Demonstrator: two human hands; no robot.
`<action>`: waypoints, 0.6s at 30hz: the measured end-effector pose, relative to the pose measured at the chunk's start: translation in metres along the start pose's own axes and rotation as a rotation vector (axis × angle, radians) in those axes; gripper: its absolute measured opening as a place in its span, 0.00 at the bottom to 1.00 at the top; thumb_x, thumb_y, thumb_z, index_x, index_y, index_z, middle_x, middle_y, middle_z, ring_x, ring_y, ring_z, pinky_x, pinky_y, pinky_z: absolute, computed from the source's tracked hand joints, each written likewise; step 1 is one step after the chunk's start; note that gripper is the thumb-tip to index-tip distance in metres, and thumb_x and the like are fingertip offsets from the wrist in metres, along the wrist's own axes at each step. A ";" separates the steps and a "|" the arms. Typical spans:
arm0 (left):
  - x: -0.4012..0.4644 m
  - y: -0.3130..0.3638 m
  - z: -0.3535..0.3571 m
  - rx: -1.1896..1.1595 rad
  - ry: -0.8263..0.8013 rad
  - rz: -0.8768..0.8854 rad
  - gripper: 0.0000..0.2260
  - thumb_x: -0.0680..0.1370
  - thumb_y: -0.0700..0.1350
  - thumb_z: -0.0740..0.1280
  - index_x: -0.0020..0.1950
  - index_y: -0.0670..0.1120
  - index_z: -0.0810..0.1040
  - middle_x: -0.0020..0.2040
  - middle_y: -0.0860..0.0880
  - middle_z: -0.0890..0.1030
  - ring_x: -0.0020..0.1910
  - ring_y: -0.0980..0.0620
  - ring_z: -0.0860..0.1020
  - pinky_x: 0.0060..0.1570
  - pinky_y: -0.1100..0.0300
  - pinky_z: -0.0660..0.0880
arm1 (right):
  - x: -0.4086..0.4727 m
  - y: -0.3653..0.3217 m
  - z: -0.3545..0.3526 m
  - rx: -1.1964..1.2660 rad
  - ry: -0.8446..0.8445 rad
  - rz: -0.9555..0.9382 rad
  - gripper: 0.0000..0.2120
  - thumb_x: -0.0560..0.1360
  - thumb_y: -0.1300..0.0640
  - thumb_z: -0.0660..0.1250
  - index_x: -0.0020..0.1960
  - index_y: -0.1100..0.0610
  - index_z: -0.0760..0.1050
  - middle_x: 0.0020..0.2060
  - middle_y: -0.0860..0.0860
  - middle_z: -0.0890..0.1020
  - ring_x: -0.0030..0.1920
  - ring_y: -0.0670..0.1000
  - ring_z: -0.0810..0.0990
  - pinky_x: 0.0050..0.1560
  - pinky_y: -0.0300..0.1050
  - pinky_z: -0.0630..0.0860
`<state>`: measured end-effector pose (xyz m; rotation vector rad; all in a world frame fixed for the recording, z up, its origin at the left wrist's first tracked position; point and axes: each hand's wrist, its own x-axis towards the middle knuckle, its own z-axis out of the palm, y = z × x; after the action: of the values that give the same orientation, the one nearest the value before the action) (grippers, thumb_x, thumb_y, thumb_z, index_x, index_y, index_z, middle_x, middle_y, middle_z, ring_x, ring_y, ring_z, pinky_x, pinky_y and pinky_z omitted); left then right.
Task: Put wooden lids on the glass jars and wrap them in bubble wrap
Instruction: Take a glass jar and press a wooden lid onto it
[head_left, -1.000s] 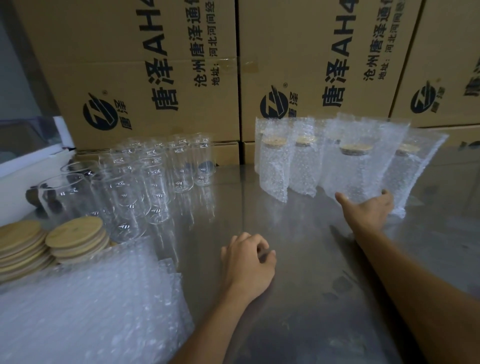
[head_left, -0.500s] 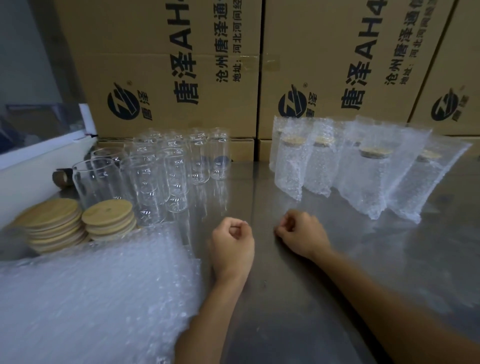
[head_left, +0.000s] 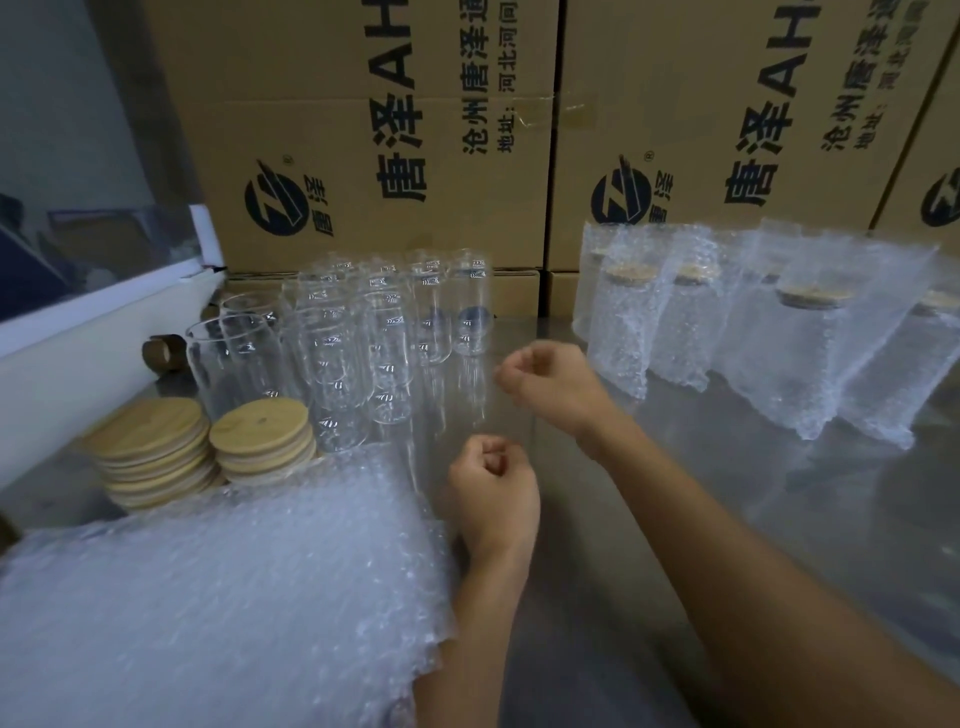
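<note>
Both hands are hanging empty between rounds, so the step now looks like fetching the next bare jar from the cluster at the back left. To do it well, take a jar from the near edge of the cluster, gripping it round the body and lifting straight up so that it is not knocking its neighbours. Then seat a lid from the two stacks just left of the wrap before bagging. The right hand is hovering over the table, fingers curled in on nothing, forearm angling in from the lower right. The left hand is sitting fisted and empty beside the wrap. Wrapped jars are standing at the back right.
</note>
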<state>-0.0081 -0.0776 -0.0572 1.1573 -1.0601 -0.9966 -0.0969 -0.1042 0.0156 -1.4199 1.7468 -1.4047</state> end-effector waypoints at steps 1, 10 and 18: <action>0.000 0.000 0.000 0.011 0.005 0.007 0.10 0.74 0.37 0.67 0.35 0.49 0.76 0.27 0.52 0.78 0.28 0.52 0.75 0.32 0.58 0.72 | 0.001 -0.012 0.009 -0.013 -0.018 -0.049 0.05 0.76 0.56 0.73 0.45 0.52 0.77 0.38 0.50 0.80 0.42 0.50 0.80 0.52 0.50 0.78; -0.005 0.006 -0.005 0.031 -0.022 0.081 0.09 0.75 0.34 0.67 0.37 0.45 0.79 0.31 0.53 0.78 0.30 0.65 0.76 0.33 0.74 0.69 | 0.020 -0.073 0.059 -0.691 -0.272 -0.496 0.41 0.80 0.45 0.67 0.81 0.47 0.43 0.40 0.52 0.82 0.40 0.52 0.82 0.50 0.53 0.80; -0.007 0.009 -0.006 0.031 -0.041 0.051 0.08 0.75 0.33 0.63 0.40 0.41 0.80 0.32 0.49 0.79 0.28 0.63 0.74 0.30 0.70 0.69 | 0.041 -0.088 0.071 -0.835 -0.316 -0.400 0.29 0.79 0.46 0.69 0.75 0.55 0.63 0.59 0.55 0.77 0.53 0.55 0.75 0.51 0.49 0.67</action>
<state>-0.0035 -0.0682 -0.0500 1.1333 -1.1357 -0.9704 -0.0147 -0.1645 0.0795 -2.3695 1.9859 -0.5177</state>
